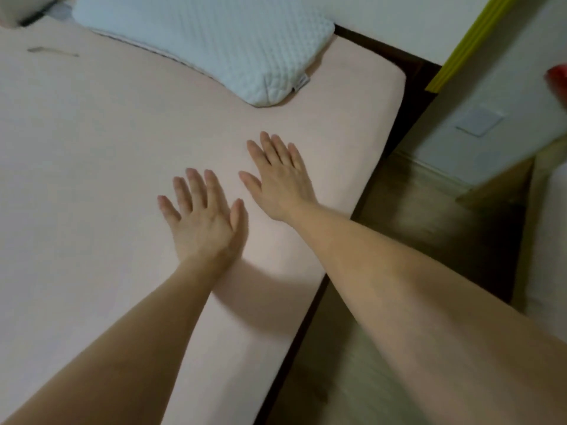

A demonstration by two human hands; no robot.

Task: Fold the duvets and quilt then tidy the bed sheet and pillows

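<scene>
Two flat palms, the left hand (202, 222) and the right hand (280, 179), fingers spread and holding nothing, press the pink bed sheet (92, 154) near its right edge, probably to smooth it, while the pillow (208, 41) lies far.

On my feed a dark wooden bed frame (408, 96) edges the mattress's right side. Beyond it I see wood-look flooring (408, 207) and a pale wall (503, 72) carrying a white square plate (479, 120). A yellow-green strip (472, 38) runs diagonally up the wall. Something red and blurred (557, 82) sits at the right edge; I cannot tell what.
</scene>
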